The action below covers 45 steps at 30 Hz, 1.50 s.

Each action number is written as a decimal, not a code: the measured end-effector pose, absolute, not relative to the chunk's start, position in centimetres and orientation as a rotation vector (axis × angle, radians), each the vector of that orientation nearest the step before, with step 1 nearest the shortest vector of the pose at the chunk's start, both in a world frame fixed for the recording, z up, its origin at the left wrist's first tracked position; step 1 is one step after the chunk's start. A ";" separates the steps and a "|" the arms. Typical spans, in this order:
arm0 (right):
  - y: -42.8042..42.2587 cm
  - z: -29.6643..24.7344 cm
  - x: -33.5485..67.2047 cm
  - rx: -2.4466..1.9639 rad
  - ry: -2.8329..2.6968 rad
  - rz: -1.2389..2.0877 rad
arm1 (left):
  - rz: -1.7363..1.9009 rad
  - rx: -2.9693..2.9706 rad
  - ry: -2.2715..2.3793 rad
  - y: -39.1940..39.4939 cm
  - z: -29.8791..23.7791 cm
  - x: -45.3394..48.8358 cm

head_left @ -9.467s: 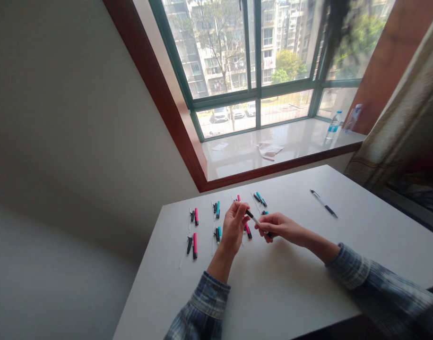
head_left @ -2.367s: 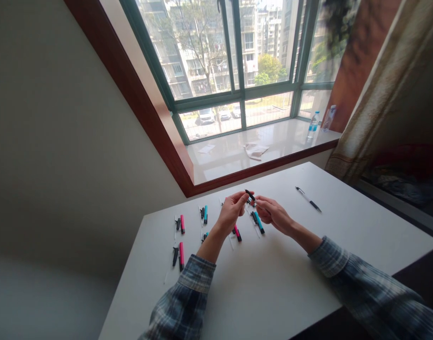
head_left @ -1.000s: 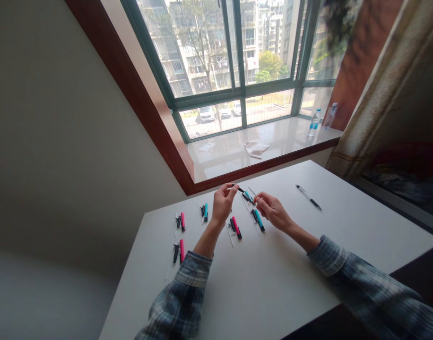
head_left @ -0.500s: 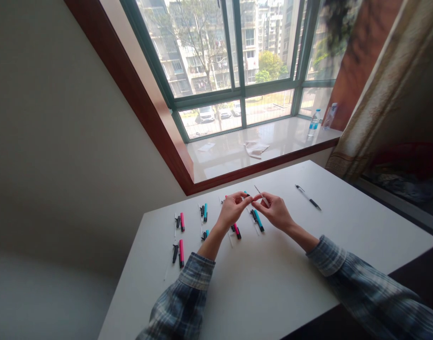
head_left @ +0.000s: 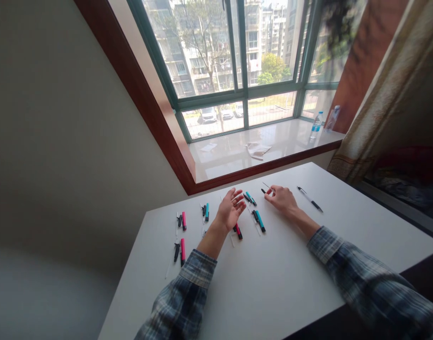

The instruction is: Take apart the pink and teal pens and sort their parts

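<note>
My left hand (head_left: 231, 210) is raised over the table with palm turned up and fingers spread, holding nothing. Below and beside it lie pen parts, among them a pink-and-black barrel (head_left: 239, 232) partly covered by the hand. My right hand (head_left: 282, 200) pinches a thin pen refill (head_left: 266, 185) and a small black pen part (head_left: 263, 191), close to the table's far edge. Between the hands rest a teal barrel (head_left: 251, 198) with a black piece, and nearer to me another teal barrel (head_left: 260, 221) beside a black piece and a white refill.
On the white table (head_left: 273, 283), more pink barrels (head_left: 183, 249), a teal barrel (head_left: 207, 212), black pieces and refills lie at the left. A whole pen (head_left: 310, 199) lies at the right. A bottle (head_left: 316, 125) and a cloth (head_left: 258, 150) are on the windowsill.
My hands, close together before, have moved apart. The left one has opened and turned palm up; the right one has shifted right with the refill, and the far teal barrel now shows between them.
</note>
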State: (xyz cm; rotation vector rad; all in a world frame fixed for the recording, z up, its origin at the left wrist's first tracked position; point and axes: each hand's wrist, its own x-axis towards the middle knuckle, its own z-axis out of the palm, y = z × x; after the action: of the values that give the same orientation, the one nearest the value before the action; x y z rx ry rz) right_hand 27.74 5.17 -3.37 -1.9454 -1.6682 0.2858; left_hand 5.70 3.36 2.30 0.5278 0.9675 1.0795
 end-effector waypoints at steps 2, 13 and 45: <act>5.6 -3.7 27.6 -1.986 -1.670 0.261 | 1.081 0.453 0.947 3.3 2.3 5.8; 6.3 -4.0 28.4 -1.765 -1.718 0.276 | 1.029 0.416 0.872 3.4 1.7 5.8; 5.2 -2.6 26.1 -1.249 -1.525 0.578 | 0.908 0.485 0.821 2.5 4.0 6.6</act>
State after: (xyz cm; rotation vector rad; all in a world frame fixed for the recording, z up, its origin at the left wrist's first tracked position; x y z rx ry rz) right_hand 26.10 5.25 -2.63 -1.2490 -1.5246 0.5783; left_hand 6.58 2.46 3.99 0.4850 0.8207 0.9082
